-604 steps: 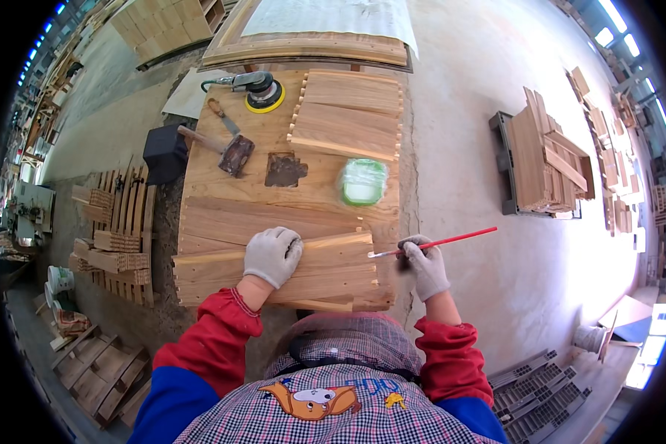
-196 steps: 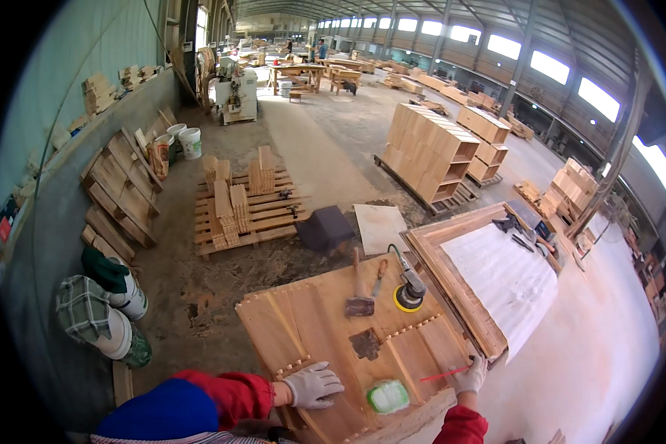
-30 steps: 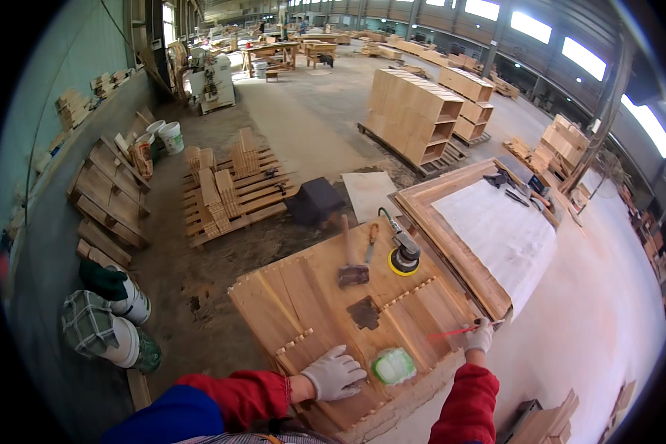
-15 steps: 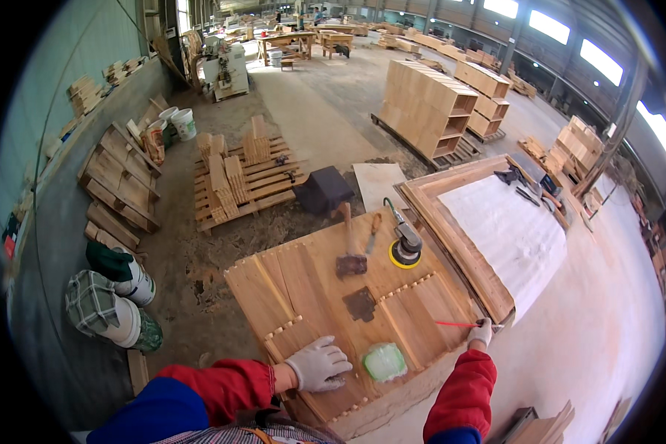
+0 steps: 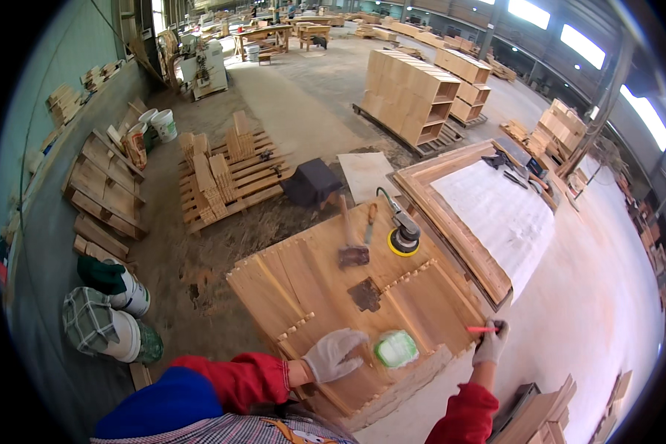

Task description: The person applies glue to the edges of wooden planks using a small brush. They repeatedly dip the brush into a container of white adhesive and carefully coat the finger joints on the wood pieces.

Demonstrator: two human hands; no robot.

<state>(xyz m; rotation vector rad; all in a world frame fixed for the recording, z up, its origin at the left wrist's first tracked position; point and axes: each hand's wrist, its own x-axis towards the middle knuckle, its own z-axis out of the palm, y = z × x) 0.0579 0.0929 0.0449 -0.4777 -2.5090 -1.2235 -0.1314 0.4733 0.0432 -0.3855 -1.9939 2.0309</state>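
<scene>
My left hand [image 5: 336,357], in a pale glove, is spread with its fingers apart over the wooden board [image 5: 312,342] at the near left of the workbench [image 5: 325,251]. Beside it sits a clear bag with green and white contents [image 5: 397,348]. Off the bench's right edge, my gloved right hand [image 5: 493,343] is closed around a thin red stick, like a pencil [image 5: 478,329], which points left. Another board [image 5: 429,300] with a notched edge lies between the hands. Farther back are a mallet [image 5: 354,255], a chisel-like tool with a wooden handle [image 5: 371,218] and a round sander [image 5: 404,240].
A wooden frame with a white sheet [image 5: 488,214] adjoins the bench on the right. Beyond stand a pallet of wood pieces [image 5: 229,181] and wooden cabinets [image 5: 407,96]. Buckets [image 5: 126,337] line the left side, and planks [image 5: 544,414] lie at the lower right.
My right hand has shifted slightly right and down, and less of the red stick shows. My left hand has turned and its fingers have lifted and spread. The whole view has shifted somewhat.
</scene>
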